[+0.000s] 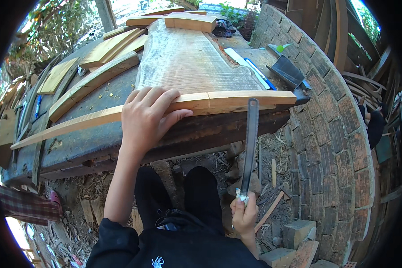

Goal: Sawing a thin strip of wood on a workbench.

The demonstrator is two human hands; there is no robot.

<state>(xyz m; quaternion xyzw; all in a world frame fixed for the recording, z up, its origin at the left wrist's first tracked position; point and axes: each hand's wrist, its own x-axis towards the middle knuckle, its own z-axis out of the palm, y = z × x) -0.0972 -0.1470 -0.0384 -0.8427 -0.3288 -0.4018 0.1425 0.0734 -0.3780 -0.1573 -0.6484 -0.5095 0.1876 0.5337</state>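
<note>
My left hand is closed over a long, narrow wooden strip, fingers across its top and thumb along its front side. The strip lies along the near edge of the workbench, and a thin dark line crosses it to the right of my thumb. In my right hand is a hacksaw blade, held upright by a white wrapped end. The blade's far tip, with a small hole, overlaps the strip's front edge in view; I cannot tell whether they touch. Behind the strip lies a wide, rough-edged wooden slab.
A wooden block sits on the slab's far end. Several boards and a thick curved beam lie left. A blue pen and a dark angled piece lie right, beside a brick wall. Someone's checkered trouser leg shows left.
</note>
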